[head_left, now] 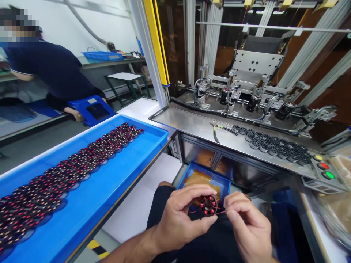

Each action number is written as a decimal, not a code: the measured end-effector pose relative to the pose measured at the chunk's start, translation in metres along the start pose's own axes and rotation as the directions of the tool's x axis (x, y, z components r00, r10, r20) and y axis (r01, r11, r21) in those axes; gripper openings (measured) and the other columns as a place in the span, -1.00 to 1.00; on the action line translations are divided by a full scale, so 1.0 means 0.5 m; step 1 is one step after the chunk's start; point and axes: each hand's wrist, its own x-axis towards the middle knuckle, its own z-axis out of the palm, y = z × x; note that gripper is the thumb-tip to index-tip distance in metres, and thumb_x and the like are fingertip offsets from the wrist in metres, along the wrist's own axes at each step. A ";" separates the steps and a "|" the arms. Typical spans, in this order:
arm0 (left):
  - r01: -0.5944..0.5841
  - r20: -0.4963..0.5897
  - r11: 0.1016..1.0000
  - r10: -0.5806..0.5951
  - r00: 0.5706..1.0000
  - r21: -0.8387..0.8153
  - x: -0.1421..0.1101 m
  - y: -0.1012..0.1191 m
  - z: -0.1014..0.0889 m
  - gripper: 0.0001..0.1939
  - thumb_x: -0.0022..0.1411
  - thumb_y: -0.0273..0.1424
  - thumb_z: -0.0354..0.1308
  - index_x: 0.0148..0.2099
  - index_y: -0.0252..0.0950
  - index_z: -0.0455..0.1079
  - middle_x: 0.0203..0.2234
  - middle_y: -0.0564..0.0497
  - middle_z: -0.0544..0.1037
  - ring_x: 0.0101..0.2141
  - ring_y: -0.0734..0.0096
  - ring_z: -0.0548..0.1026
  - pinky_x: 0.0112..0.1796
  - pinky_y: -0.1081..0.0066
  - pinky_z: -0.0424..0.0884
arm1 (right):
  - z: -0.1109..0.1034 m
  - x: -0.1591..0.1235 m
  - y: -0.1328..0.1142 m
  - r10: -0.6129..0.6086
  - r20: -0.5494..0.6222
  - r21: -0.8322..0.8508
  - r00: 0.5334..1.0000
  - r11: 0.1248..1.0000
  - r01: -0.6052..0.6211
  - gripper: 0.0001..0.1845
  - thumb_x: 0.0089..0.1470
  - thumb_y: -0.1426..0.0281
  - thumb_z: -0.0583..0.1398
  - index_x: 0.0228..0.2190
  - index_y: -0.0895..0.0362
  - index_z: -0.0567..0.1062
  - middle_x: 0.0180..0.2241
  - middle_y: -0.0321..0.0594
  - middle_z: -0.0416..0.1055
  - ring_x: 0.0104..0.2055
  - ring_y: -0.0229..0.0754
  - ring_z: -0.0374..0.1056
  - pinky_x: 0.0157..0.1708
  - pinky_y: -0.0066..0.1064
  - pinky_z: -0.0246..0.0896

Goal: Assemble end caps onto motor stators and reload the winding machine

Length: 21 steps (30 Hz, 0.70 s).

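Between the thumb and fingers of my left hand (184,213) is a round motor stator (208,205) with red wire windings, held by its rim above my lap. Thin red wire ends stick out on both sides of it. My right hand (248,221) is just to the right, thumb and index finger pinched on a red wire end (221,211) that runs from the stator. The tip of that wire is hidden by the fingers.
A blue tray (115,179) on the left holds rows of wound stators (68,171). Bare black stator cores (276,144) and pliers (215,131) lie on the metal ledge before a winding machine (255,87). Coloured buttons (323,166) sit right. A person (52,69) sits far left.
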 end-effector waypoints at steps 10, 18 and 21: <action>-0.109 0.042 0.991 0.106 0.993 0.078 0.000 0.008 -0.002 -0.44 -0.05 -0.63 0.37 0.03 -0.23 0.45 -0.21 -0.05 0.66 -0.21 0.33 0.64 -0.13 0.46 0.56 | 0.007 0.001 -0.012 -0.045 0.051 -0.001 0.998 0.999 0.045 -0.92 0.19 0.39 0.25 -0.37 0.06 0.56 -0.49 -0.25 0.43 -0.38 -0.19 0.37 -0.36 -0.37 0.33; -0.060 0.023 0.996 0.061 0.998 -0.073 -0.015 -0.002 0.007 -0.40 -0.06 -0.61 0.38 0.07 -0.19 0.43 -0.17 -0.08 0.64 -0.17 0.23 0.62 -0.12 0.38 0.58 | 0.008 0.001 -0.027 -0.064 -0.007 -0.050 0.998 0.997 0.064 -0.85 0.21 0.42 0.22 -0.43 0.08 0.51 -0.53 -0.27 0.37 -0.43 -0.21 0.33 -0.40 -0.38 0.28; -0.093 -0.017 0.994 0.093 0.996 -0.053 -0.014 -0.005 0.013 -0.35 -0.14 -0.71 0.29 0.04 -0.20 0.43 -0.19 -0.05 0.64 -0.19 0.25 0.62 -0.13 0.38 0.57 | 0.005 0.001 -0.031 -0.124 0.026 -0.063 0.992 0.990 0.125 -0.88 0.21 0.42 0.22 -0.40 0.08 0.52 -0.52 -0.25 0.40 -0.43 -0.20 0.35 -0.41 -0.37 0.30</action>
